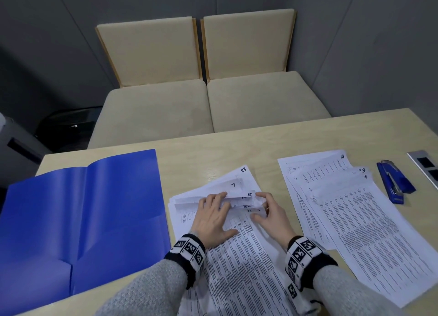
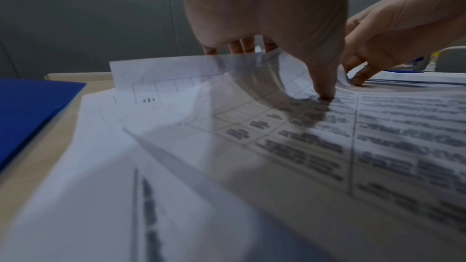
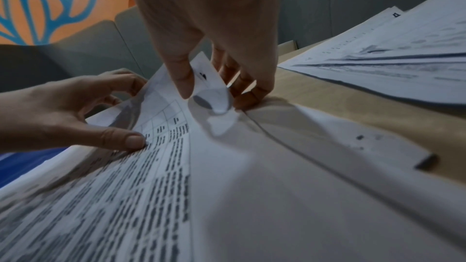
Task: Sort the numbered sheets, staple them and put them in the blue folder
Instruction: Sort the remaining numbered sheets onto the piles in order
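**Head view: two hands leafing through the middle pile**

Your head camera shows two piles of numbered sheets on the worktop (image 1: 272, 135), one blue folder and one stapler. The unsorted pile (image 1: 239, 256) lies in the middle, right under your wrists; corners marked 23, 7 and 12 show at its far end. The sorted pile (image 1: 355, 216) lies fanned just to its right, apart from it, with 4, 3 and 1 readable at the top corners.

Your left hand (image 1: 212, 217) lies on the unsorted pile, thumb pressed flat on the top printed page, fingers curled over the lifted far edges of several sheets. Your right hand (image 1: 272, 213) pinches the curled-up corners of a few sheets between thumb and fingers; the right wrist view shows one corner rolled into a loop under the thumb.

The blue folder (image 1: 80, 211) lies open flat at the left, its right edge just beside the unsorted pile. The blue stapler (image 1: 394, 181) lies right of the sorted pile, untouched. Beyond it a metal socket panel (image 1: 426, 165) sits in the worktop. Two beige chairs (image 1: 201, 78) stand side by side past the far edge.
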